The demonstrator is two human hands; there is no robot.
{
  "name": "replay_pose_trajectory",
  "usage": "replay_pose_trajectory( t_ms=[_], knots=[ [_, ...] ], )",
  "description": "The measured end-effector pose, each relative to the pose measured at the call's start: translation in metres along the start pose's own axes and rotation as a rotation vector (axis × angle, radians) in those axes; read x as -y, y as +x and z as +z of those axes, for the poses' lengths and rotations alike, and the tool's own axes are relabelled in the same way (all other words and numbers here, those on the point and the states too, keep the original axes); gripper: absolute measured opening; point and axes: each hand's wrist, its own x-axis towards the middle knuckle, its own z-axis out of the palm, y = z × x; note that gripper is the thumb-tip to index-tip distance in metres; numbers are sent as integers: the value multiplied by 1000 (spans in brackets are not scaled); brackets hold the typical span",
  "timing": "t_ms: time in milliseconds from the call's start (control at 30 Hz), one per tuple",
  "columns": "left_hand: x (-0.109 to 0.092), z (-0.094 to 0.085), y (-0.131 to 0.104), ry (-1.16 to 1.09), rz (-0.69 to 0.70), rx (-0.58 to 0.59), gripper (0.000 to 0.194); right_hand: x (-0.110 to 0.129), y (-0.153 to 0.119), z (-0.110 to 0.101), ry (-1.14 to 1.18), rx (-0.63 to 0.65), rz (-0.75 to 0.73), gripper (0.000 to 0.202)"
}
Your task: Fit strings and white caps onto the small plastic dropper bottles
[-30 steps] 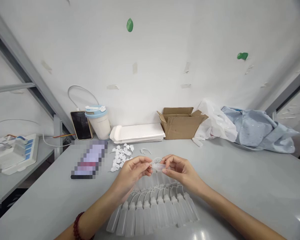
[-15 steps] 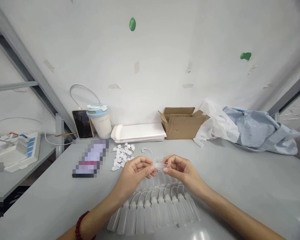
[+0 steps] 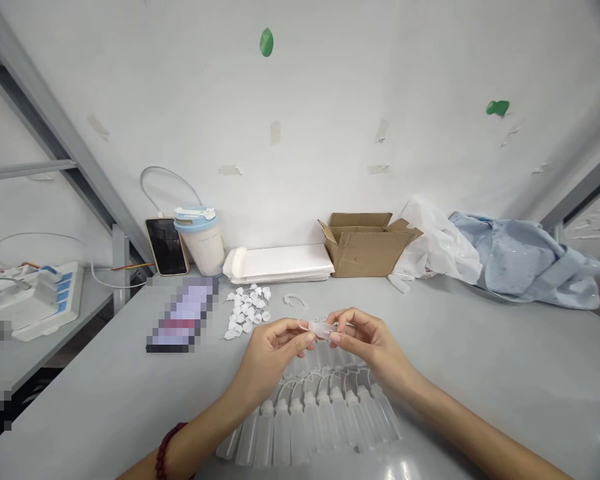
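Since earlier frames, our hands shifted slightly up and right; grip unchanged, so work continues on same piece. Left hand [image 3: 273, 347] and right hand [image 3: 365, 337] both pinching small clear bottle [image 3: 325, 328] between fingertips, held just above desk [image 3: 480, 360]. Below hands: row of capped clear bottles [image 3: 313, 417] lying on desk. Near left: heap of white caps [image 3: 247, 312]. Behind, well apart: cardboard box [image 3: 365, 247], lidded cup [image 3: 200, 240]
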Motion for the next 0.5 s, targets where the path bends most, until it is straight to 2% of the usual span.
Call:
replay_pose_trajectory(
  t_ms=[200,500],
  knots=[
    [-5,-3,-3,126,149,29,15,5,0,2,-12,19,4,22],
    [-7,-6,-5,362,250,157,27,8,-2,3,-27,103,2,19]
  ],
)
